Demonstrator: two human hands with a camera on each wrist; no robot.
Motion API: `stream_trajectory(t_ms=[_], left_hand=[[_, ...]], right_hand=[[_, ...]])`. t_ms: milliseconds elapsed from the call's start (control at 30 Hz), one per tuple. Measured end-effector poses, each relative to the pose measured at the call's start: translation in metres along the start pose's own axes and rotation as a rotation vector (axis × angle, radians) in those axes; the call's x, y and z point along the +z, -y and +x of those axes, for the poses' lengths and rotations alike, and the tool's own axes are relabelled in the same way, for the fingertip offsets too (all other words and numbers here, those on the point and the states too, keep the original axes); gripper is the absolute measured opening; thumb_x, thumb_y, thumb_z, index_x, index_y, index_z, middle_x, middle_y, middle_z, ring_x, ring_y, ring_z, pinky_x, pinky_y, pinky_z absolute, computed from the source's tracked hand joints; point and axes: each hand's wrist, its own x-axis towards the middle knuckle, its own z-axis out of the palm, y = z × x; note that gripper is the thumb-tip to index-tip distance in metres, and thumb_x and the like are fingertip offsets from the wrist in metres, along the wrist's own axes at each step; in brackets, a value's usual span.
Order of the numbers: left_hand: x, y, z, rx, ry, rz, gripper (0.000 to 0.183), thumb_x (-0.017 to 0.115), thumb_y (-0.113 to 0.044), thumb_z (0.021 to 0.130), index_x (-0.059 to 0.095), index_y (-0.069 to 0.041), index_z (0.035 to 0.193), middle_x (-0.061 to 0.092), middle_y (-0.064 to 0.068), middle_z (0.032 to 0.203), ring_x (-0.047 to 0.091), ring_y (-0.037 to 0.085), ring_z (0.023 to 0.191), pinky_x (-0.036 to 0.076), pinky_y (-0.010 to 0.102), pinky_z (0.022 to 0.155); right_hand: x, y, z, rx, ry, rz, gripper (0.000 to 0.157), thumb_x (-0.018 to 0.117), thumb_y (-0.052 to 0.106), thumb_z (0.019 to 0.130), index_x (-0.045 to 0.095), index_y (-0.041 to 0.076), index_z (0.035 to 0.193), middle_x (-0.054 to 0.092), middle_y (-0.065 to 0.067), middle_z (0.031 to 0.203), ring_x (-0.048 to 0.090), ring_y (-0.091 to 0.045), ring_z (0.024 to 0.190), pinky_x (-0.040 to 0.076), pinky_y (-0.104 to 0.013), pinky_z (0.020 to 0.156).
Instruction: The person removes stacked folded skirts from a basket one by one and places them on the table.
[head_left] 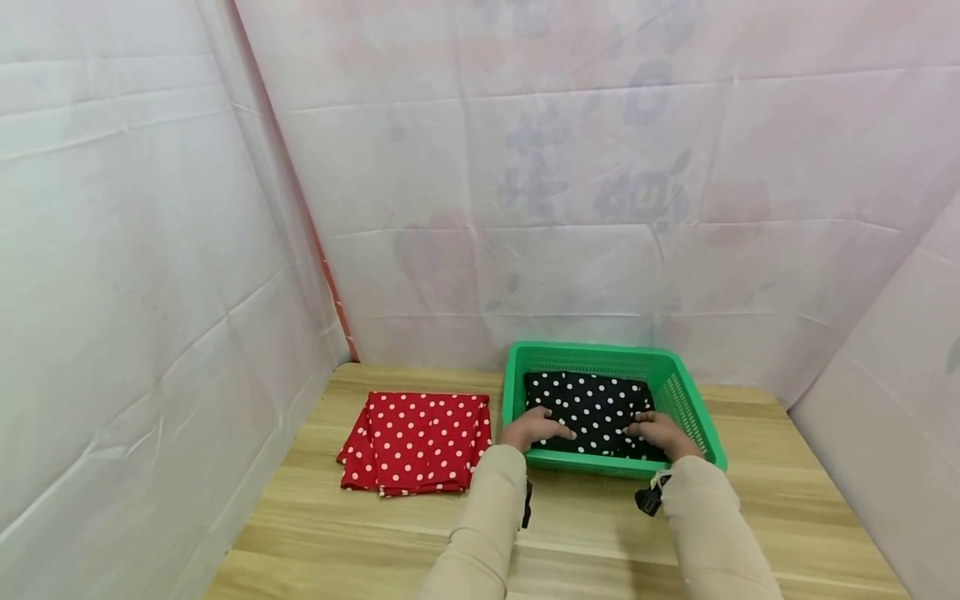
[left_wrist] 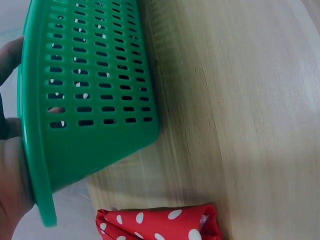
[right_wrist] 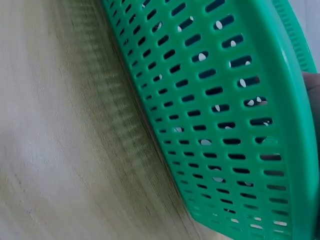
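A folded black cloth with white dots [head_left: 588, 408] lies inside a green plastic basket [head_left: 686, 396]. Over the basket's near left corner reaches my left hand [head_left: 534, 428], its fingers extended onto the black cloth. From the near right side my right hand [head_left: 663, 432] reaches in, fingers pointing left across the cloth. In the left wrist view part of the left hand [left_wrist: 12, 175] shows beside the basket rim [left_wrist: 30, 125]. The right wrist view shows mostly the basket's slotted wall [right_wrist: 215, 125], with white dots behind the slots and a sliver of the right hand at the edge.
A folded red cloth with white dots [head_left: 427, 442] lies on the wooden table [head_left: 315, 533] left of the basket. A white sheet wall [head_left: 487, 275] rises behind the basket, with similar sheets on both sides.
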Motion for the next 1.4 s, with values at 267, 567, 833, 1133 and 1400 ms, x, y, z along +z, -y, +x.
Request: stream_trajectory(t_ms=[267, 567, 833, 1133, 1400], left_hand=[[-0.003, 0.001, 0.002, 0.030, -0.029, -0.074, 0.083, 0.074, -0.030, 0.078, 0.031, -0.003, 0.144, 0.036, 0.015, 0.141, 0.040, 0.036, 0.121, 0.038, 0.052, 0.092], [-0.002, 0.002, 0.004, 0.077, 0.048, -0.208, 0.074, 0.078, -0.022, 0.075, 0.043, -0.013, 0.139, 0.040, 0.010, 0.137, 0.051, 0.022, 0.099, 0.043, 0.034, 0.067], [-0.003, 0.000, 0.005, 0.128, 0.021, -0.318, 0.070, 0.072, -0.003, 0.078, 0.042, -0.015, 0.141, 0.034, 0.012, 0.142, 0.045, 0.029, 0.117, 0.038, 0.053, 0.094], [-0.009, -0.002, 0.003, 0.146, 0.026, -0.451, 0.065, 0.066, 0.003, 0.081, 0.043, -0.014, 0.140, 0.033, 0.015, 0.141, 0.052, 0.025, 0.104, 0.043, 0.051, 0.087], [-0.016, -0.003, -0.001, 0.251, 0.025, -0.518, 0.060, 0.066, -0.002, 0.083, 0.046, -0.014, 0.137, 0.040, 0.011, 0.136, 0.056, 0.019, 0.090, 0.048, 0.037, 0.069]], right_hand=[[-0.002, -0.003, 0.003, -0.008, -0.004, 0.097, 0.055, 0.046, 0.013, 0.095, 0.025, -0.019, 0.135, 0.024, -0.039, 0.136, 0.023, -0.055, 0.122, 0.027, -0.060, 0.097], [-0.004, -0.009, 0.006, 0.013, -0.064, 0.202, 0.054, 0.050, 0.015, 0.095, 0.031, -0.014, 0.136, 0.031, -0.036, 0.135, 0.044, -0.015, 0.063, 0.040, -0.031, 0.057], [-0.004, -0.004, 0.003, -0.042, -0.113, 0.241, 0.056, 0.051, 0.003, 0.089, 0.029, -0.013, 0.138, 0.030, -0.034, 0.135, 0.048, -0.034, 0.102, 0.046, -0.034, 0.074], [-0.017, -0.008, -0.005, -0.162, -0.101, 0.403, 0.062, 0.052, 0.006, 0.088, 0.027, -0.003, 0.144, 0.040, -0.030, 0.127, 0.051, -0.009, 0.077, 0.040, -0.026, 0.058], [-0.017, 0.001, -0.016, -0.141, -0.145, 0.515, 0.060, 0.051, 0.009, 0.094, 0.023, 0.003, 0.147, 0.020, -0.018, 0.145, 0.048, 0.001, 0.088, 0.046, -0.025, 0.068]])
